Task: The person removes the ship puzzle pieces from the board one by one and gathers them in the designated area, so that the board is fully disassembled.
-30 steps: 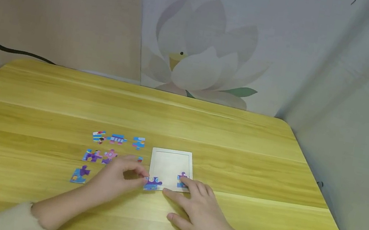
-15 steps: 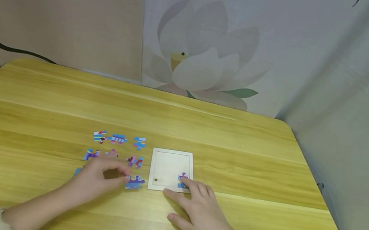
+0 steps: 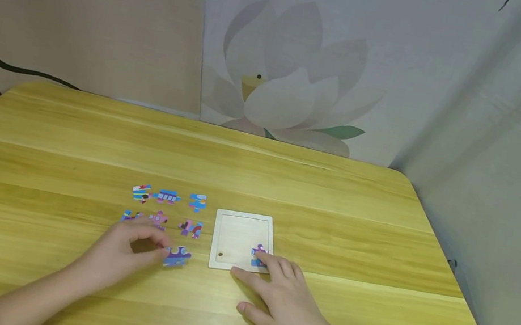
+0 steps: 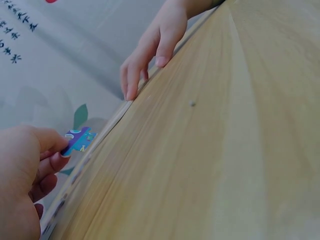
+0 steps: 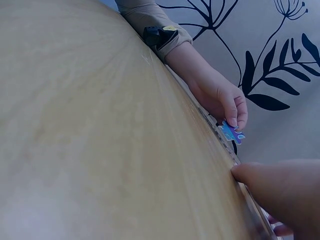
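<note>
My left hand pinches a purple and blue jigsaw piece between thumb and forefinger, left of the square wooden puzzle frame. In the left wrist view the same piece stands out past the fingertips, over the tabletop. My right hand lies with fingers spread at the frame's lower right. Its forefinger rests on another jigsaw piece inside the frame's lower right corner, partly covering it. The thumb lies on the table in front of the frame. A small dark spot shows on the frame's bare floor at lower left.
Left of the frame several loose jigsaw pieces lie in rows: a striped piece, a blue piece and another blue one at the back, a pink piece and a purple-red piece nearer. A curtain hangs behind the table.
My left hand has drawn the purple and blue piece leftward from the frame's lower left corner, out over the table. The right hand has stayed in place.
</note>
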A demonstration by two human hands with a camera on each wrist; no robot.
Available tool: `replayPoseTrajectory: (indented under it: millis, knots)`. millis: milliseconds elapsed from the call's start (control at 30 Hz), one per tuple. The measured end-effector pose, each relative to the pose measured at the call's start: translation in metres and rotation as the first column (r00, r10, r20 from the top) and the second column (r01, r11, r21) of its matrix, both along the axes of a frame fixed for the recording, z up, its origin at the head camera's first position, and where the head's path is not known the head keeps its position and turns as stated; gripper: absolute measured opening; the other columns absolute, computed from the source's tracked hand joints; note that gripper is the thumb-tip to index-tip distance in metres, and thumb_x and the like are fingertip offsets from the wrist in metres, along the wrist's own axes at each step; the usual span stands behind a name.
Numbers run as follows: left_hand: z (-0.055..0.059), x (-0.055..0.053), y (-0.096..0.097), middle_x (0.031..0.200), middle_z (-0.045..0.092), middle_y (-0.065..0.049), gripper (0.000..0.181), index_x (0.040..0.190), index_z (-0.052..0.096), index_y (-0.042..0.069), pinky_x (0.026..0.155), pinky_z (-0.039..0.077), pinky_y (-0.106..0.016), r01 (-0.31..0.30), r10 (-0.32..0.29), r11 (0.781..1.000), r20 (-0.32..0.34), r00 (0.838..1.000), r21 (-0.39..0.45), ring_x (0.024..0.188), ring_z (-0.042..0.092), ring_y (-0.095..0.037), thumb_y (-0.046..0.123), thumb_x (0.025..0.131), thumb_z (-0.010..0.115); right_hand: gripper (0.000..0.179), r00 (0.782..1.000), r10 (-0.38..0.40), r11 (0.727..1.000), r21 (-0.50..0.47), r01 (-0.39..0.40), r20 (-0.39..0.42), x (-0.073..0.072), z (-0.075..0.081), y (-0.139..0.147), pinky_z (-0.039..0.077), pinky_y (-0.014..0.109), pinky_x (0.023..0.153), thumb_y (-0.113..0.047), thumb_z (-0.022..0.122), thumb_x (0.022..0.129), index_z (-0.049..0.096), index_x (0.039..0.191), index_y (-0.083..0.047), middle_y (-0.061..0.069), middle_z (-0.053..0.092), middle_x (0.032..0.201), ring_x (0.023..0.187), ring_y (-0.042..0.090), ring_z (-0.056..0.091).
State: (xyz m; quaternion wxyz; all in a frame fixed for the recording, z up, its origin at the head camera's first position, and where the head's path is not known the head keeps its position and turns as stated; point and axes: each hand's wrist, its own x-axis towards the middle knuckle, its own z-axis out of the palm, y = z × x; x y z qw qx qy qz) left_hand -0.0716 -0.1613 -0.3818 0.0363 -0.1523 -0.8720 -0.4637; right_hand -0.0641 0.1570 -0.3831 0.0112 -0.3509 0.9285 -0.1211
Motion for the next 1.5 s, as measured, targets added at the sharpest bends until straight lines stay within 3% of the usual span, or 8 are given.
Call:
replayPoseTrajectory:
  millis: [100, 200, 400, 833, 1000, 1267, 1367, 1500]
  knots:
    - [-0.001, 0.001, -0.003, 0.086, 0.06, 0.013, 0.015, 0.088, 0.073, 0.022, 0.078, 0.045, -0.03, -0.001, 0.001, 1.0, -0.023, 1.0, -0.007, 0.085, 0.054, -0.011, 0.01, 0.08, 0.077, 0.05, 1.0, 0.002, 1.0, -0.004, -0.002, -0.001, 0.0, 0.0, 0.0, 0.023, 0.052, 0.106, -0.057, 0.044, 0.095, 0.045, 0.141, -0.038, 0.007, 0.033, 0.149, 0.134, 0.026, 0.03]
    - [-0.001, 0.002, -0.006, 0.089, 0.061, 0.013, 0.014, 0.088, 0.073, 0.022, 0.074, 0.045, -0.026, -0.003, 0.003, 1.0, -0.042, 0.999, -0.003, 0.084, 0.054, -0.01, 0.011, 0.08, 0.077, 0.05, 1.0, 0.004, 1.0, -0.008, -0.004, 0.001, 0.0, 0.0, 0.0, 0.023, 0.052, 0.106, -0.056, 0.045, 0.095, 0.045, 0.141, -0.038, 0.007, 0.033, 0.149, 0.134, 0.026, 0.03]
    - [-0.002, 0.004, -0.011, 0.095, 0.063, 0.013, 0.014, 0.088, 0.073, 0.021, 0.071, 0.045, -0.024, -0.028, 0.027, 0.999, -0.05, 0.998, -0.018, 0.086, 0.054, -0.009, 0.012, 0.08, 0.078, 0.05, 1.0, 0.007, 1.0, -0.008, -0.007, 0.004, 0.0, 0.0, -0.001, 0.023, 0.052, 0.106, -0.057, 0.044, 0.095, 0.044, 0.142, -0.038, 0.007, 0.033, 0.149, 0.134, 0.026, 0.029]
    - [-0.004, 0.006, -0.024, 0.079, 0.057, 0.008, 0.015, 0.086, 0.073, 0.02, 0.061, 0.044, -0.023, -0.032, 0.032, 0.999, -0.073, 0.997, -0.003, 0.072, 0.05, -0.01, 0.007, 0.079, 0.077, 0.05, 1.0, 0.008, 1.0, -0.005, -0.008, -0.004, 0.0, 0.001, -0.001, 0.023, 0.051, 0.107, -0.056, 0.047, 0.095, 0.045, 0.142, -0.038, 0.007, 0.032, 0.149, 0.134, 0.025, 0.029]
    - [-0.005, 0.004, -0.032, 0.08, 0.057, 0.008, 0.018, 0.086, 0.073, 0.021, 0.063, 0.045, -0.022, -0.032, 0.031, 0.999, -0.096, 0.995, -0.01, 0.073, 0.052, -0.009, 0.005, 0.079, 0.077, 0.05, 1.0, 0.008, 1.0, -0.009, -0.008, 0.003, 0.0, 0.001, -0.001, 0.023, 0.052, 0.106, -0.056, 0.046, 0.095, 0.045, 0.142, -0.037, 0.007, 0.032, 0.149, 0.134, 0.026, 0.029]
    - [-0.004, 0.002, -0.041, 0.082, 0.056, 0.007, 0.012, 0.089, 0.073, 0.018, 0.065, 0.048, -0.023, 0.006, -0.01, 0.997, -0.057, 0.998, -0.083, 0.076, 0.053, -0.008, 0.008, 0.082, 0.075, 0.05, 1.0, 0.006, 1.0, -0.004, -0.006, 0.004, 0.0, 0.001, -0.001, 0.023, 0.051, 0.106, -0.056, 0.046, 0.095, 0.045, 0.141, -0.038, 0.007, 0.032, 0.149, 0.134, 0.026, 0.029]
    - [-0.003, 0.001, -0.041, 0.083, 0.056, 0.01, 0.016, 0.089, 0.073, 0.017, 0.072, 0.049, -0.029, 0.02, -0.035, 0.989, -0.1, 0.994, -0.147, 0.078, 0.053, -0.007, 0.005, 0.08, 0.076, 0.05, 1.0, 0.006, 1.0, -0.002, -0.006, 0.004, 0.0, 0.002, -0.001, 0.023, 0.051, 0.106, -0.056, 0.046, 0.095, 0.045, 0.141, -0.038, 0.007, 0.033, 0.149, 0.134, 0.026, 0.029]
    - [-0.004, -0.003, -0.041, 0.083, 0.057, 0.019, 0.02, 0.09, 0.073, 0.018, 0.083, 0.037, -0.043, 0.026, -0.073, 0.972, -0.194, 0.978, -0.234, 0.082, 0.05, -0.006, 0.003, 0.077, 0.077, 0.049, 1.0, 0.003, 1.0, 0.001, -0.003, 0.006, 0.0, 0.002, -0.001, 0.023, 0.052, 0.106, -0.056, 0.045, 0.095, 0.045, 0.141, -0.038, 0.008, 0.033, 0.149, 0.134, 0.026, 0.029]
